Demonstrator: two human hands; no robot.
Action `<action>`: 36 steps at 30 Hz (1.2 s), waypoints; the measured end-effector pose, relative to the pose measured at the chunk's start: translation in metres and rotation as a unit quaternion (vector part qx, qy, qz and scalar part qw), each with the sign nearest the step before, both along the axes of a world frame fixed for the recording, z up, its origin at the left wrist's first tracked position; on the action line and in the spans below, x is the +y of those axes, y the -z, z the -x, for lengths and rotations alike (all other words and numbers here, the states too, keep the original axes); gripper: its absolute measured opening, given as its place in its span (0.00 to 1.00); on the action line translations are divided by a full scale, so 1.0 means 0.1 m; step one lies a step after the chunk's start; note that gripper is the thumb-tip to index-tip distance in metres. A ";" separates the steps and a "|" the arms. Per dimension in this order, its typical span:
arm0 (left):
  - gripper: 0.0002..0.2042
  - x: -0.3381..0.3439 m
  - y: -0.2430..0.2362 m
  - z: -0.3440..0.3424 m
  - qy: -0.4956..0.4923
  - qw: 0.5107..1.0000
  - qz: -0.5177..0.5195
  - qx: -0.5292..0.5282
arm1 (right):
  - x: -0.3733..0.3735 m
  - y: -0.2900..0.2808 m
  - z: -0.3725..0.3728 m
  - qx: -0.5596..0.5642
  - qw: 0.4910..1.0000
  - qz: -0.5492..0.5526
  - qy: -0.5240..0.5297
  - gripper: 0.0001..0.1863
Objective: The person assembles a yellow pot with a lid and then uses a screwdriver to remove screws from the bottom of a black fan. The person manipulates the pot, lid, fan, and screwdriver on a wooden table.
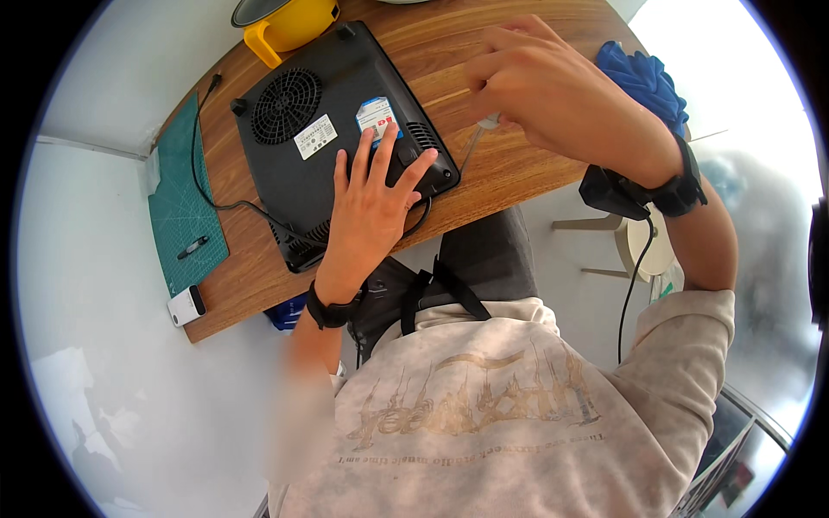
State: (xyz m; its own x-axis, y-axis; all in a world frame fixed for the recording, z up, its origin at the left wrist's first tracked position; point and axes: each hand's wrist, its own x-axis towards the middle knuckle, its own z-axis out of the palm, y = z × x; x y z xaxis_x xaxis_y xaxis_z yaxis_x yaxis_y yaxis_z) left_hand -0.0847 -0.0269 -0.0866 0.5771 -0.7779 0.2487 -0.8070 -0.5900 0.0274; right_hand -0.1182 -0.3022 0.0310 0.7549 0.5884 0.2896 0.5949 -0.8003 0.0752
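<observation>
A black induction cooker point(311, 181) lies upside down on the wooden table, showing a round fan grille point(287, 105), corner feet and stickers. Spread flat, my left hand point(370, 194) rests on its underside near the front edge, with the fingertips by a blue, white and red label point(376, 117). To the right, my right hand point(527, 82) is closed around the pale handle of a screwdriver point(489, 122). Its thin shaft slants down to the cooker's near right corner. I cannot tell whether the tip touches the casing or sits in a screw there.
A black power cord point(200, 177) loops over a green cutting mat point(186, 203) at the left. A black pen point(193, 248) lies on the mat, and a white device point(186, 306) by the table corner. Behind stands a yellow pot point(298, 30); at right, blue cloth point(641, 82).
</observation>
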 end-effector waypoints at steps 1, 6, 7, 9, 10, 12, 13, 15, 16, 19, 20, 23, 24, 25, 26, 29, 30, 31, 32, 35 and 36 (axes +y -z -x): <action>0.32 0.00 0.00 0.00 0.000 1.000 0.000 0.000 | 0.04 0.01 -0.02 0.005 1.000 0.013 0.003 0.17; 0.34 0.00 0.00 -0.01 0.010 1.000 0.001 -0.003 | -0.07 -0.13 -0.10 0.056 0.998 -0.009 -0.028 0.07; 0.34 0.01 0.01 -0.01 0.011 1.000 0.002 -0.004 | -0.11 -0.16 -0.12 0.068 0.997 -0.017 -0.036 0.08; 0.34 0.00 0.01 -0.01 0.011 1.000 0.001 -0.004 | -0.13 -0.18 -0.14 0.109 0.993 -0.013 -0.032 0.10; 0.34 0.00 0.01 -0.01 0.009 1.000 0.000 -0.003 | -0.13 -0.17 -0.15 0.138 0.990 0.001 -0.020 0.10; 0.34 0.01 0.02 -0.01 0.007 1.000 -0.003 -0.003 | -0.12 -0.20 -0.16 0.171 0.985 0.014 -0.011 0.10; 0.34 0.01 0.01 -0.01 0.007 1.000 -0.003 -0.003 | -0.10 -0.23 -0.16 0.175 0.984 0.013 -0.013 0.10; 0.35 0.01 0.01 -0.02 0.009 1.000 -0.002 -0.004 | -0.11 -0.22 -0.16 0.158 0.987 0.010 -0.020 0.10; 0.35 0.00 0.01 -0.02 0.010 1.000 -0.001 -0.003 | -0.14 -0.15 -0.16 0.136 0.990 0.008 -0.025 0.10; 0.35 0.01 0.02 -0.01 0.007 1.000 -0.003 -0.004 | -0.10 -0.20 -0.17 0.143 0.989 0.032 -0.015 0.09; 0.34 0.01 0.01 -0.01 0.007 1.000 -0.004 -0.004 | -0.09 -0.24 -0.18 0.157 0.987 0.045 -0.006 0.09; 0.34 0.01 0.02 -0.01 0.007 1.000 0.000 -0.003 | -0.12 -0.20 -0.17 0.131 0.991 0.005 -0.027 0.08; 0.34 0.01 0.02 -0.01 0.007 1.000 0.000 -0.003 | -0.12 -0.22 -0.16 0.130 0.991 -0.004 -0.030 0.08; 0.34 0.01 0.02 -0.02 0.008 1.000 0.001 -0.003 | -0.11 -0.26 -0.14 0.129 0.991 -0.012 -0.033 0.08; 0.34 0.01 0.02 -0.02 0.009 1.000 0.001 -0.003 | -0.11 -0.28 -0.13 0.129 0.991 -0.021 -0.034 0.09; 0.34 0.01 0.01 -0.01 0.006 1.000 -0.001 0.000 | -0.11 -0.17 -0.20 0.085 0.993 -0.015 -0.079 0.08; 0.34 0.01 0.02 -0.01 0.006 1.000 -0.002 0.000 | -0.10 -0.21 -0.20 0.109 0.991 -0.018 -0.075 0.07; 0.33 0.01 0.02 -0.02 0.006 1.000 -0.003 -0.001 | -0.08 -0.30 -0.20 0.133 0.988 -0.022 -0.070 0.07; 0.33 0.01 0.02 -0.02 0.007 1.000 -0.003 -0.002 | -0.06 -0.37 -0.19 0.157 0.985 -0.024 -0.065 0.06; 0.33 0.01 0.01 -0.01 0.008 1.000 0.001 -0.001 | -0.04 -0.42 -0.19 0.145 0.987 -0.002 -0.076 0.05; 0.33 0.01 0.01 -0.01 0.009 1.000 0.001 0.000 | -0.04 -0.41 -0.20 0.135 0.988 0.003 -0.074 0.05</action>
State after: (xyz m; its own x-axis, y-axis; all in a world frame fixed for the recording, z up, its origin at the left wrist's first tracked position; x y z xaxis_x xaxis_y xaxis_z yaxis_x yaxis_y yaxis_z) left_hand -0.0834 -0.0258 -0.0878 0.5635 -0.7873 0.2502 -0.8170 -0.5759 0.0280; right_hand -0.0987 -0.3061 0.0723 0.7097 0.6993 0.0853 0.7045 -0.7030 -0.0972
